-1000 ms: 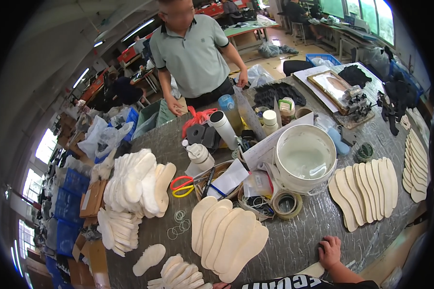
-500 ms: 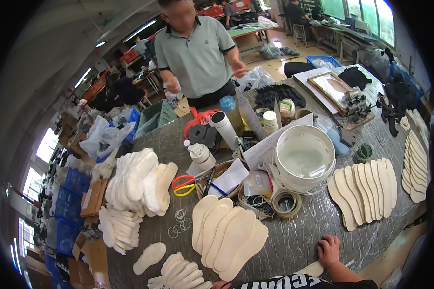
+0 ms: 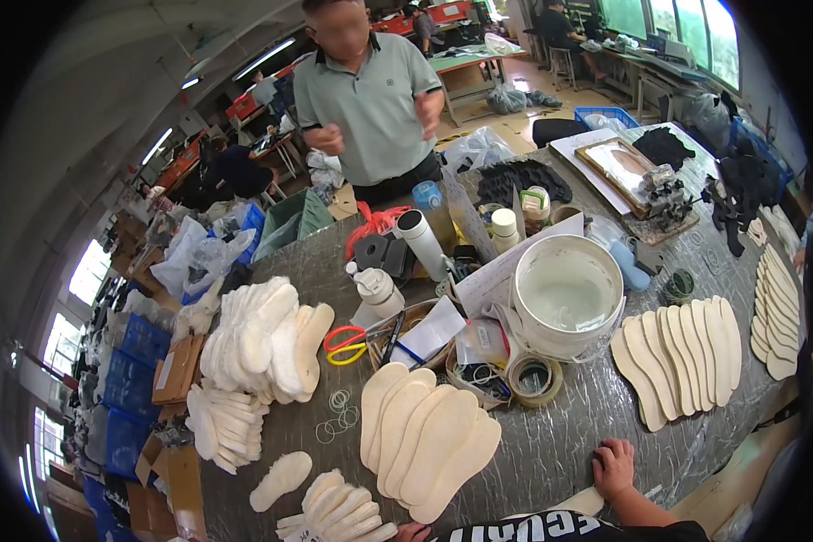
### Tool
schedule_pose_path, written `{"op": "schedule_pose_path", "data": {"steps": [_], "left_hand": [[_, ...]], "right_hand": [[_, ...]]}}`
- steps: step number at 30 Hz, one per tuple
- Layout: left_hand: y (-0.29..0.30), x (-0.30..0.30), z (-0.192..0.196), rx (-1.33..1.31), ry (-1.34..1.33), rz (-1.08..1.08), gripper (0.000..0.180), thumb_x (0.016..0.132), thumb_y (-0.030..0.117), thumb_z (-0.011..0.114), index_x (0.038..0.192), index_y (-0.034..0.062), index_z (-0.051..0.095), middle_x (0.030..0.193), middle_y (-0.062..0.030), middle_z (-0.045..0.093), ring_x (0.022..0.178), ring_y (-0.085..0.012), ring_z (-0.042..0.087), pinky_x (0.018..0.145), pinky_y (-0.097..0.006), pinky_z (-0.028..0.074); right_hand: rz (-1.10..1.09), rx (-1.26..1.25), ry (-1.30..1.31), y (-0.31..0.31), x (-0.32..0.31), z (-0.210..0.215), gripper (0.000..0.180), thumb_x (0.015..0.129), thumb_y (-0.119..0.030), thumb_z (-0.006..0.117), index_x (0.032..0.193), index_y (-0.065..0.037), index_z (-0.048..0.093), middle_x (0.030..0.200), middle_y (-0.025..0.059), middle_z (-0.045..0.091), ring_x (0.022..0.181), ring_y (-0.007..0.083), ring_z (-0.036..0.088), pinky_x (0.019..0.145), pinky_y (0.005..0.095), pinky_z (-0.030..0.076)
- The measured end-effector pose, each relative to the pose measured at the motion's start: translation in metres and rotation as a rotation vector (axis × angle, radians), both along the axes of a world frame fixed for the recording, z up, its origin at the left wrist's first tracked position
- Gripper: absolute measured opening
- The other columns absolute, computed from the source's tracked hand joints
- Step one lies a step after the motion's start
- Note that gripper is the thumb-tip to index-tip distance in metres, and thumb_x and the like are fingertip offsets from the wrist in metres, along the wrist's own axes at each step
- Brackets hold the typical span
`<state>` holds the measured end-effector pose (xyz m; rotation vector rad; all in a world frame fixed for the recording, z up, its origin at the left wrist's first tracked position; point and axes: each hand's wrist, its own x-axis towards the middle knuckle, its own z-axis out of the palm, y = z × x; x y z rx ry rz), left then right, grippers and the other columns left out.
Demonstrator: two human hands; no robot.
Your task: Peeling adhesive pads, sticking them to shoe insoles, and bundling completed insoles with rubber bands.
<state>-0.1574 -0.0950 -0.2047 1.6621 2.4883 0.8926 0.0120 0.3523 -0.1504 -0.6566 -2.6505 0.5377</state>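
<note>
My right hand [image 3: 616, 470] rests palm down on the grey table [image 3: 569, 434] near its front edge and holds nothing. Just left of it lies a fan of several tan insoles [image 3: 429, 440]. Only the fingertips of my left hand [image 3: 410, 532] show at the bottom edge, next to the lowest insole; I cannot see what they do. A white bucket [image 3: 565, 294] with pale liquid stands beyond my right hand, with a tape roll [image 3: 531, 378] in front of it. Another row of tan insoles [image 3: 682, 357] lies to the right.
A person in a grey-green polo shirt [image 3: 370, 104] stands across the table. Stacks of white insoles [image 3: 262, 339] fill the left side, with red-and-yellow scissors [image 3: 352, 341], bottles [image 3: 378, 289] and papers in the middle. More insoles [image 3: 772, 307] line the right edge.
The person across the table has raised both hands to chest height. My right hand has stayed in place on the table.
</note>
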Motion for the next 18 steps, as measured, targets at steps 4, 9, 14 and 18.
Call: {"op": "schedule_pose_path", "data": {"steps": [4,9,14,18], "left_hand": [[-0.001,0.002,0.002,0.003,-0.002,0.009,0.027,0.086,0.031,0.056,0.093,0.0063,0.066,0.087,-0.0113,0.065,0.080,-0.0229,0.061,0.076,-0.037,0.046],[-0.002,0.004,0.004,0.007,-0.004,0.020,0.028,0.086,0.031,0.056,0.092,0.0063,0.066,0.085,-0.0114,0.065,0.079,-0.0230,0.061,0.076,-0.037,0.046],[-0.004,0.005,0.000,0.011,-0.003,0.028,0.028,0.086,0.031,0.055,0.092,0.0062,0.067,0.084,-0.0115,0.066,0.079,-0.0231,0.062,0.076,-0.036,0.046],[-0.012,0.005,-0.013,-0.013,0.014,0.022,0.025,0.085,0.029,0.057,0.093,0.0074,0.066,0.087,-0.0102,0.065,0.081,-0.0221,0.061,0.078,-0.035,0.046]], "right_hand": [[-0.005,-0.004,0.003,0.000,0.000,-0.001,0.025,0.064,-0.011,0.066,0.088,-0.009,0.059,0.100,0.0104,0.052,0.095,0.0315,0.047,0.082,0.0434,0.037],[-0.006,-0.003,0.000,0.000,-0.001,0.000,0.025,0.063,-0.011,0.067,0.087,-0.009,0.059,0.100,0.0094,0.053,0.095,0.0311,0.048,0.083,0.0431,0.037],[-0.012,-0.004,0.002,0.000,0.000,-0.001,0.024,0.064,-0.011,0.067,0.087,-0.009,0.059,0.100,0.0095,0.053,0.095,0.0309,0.048,0.084,0.0432,0.037],[-0.010,0.005,-0.002,0.000,0.000,-0.002,0.024,0.064,-0.012,0.067,0.087,-0.009,0.059,0.100,0.0094,0.053,0.095,0.0308,0.047,0.084,0.0429,0.037]]}}
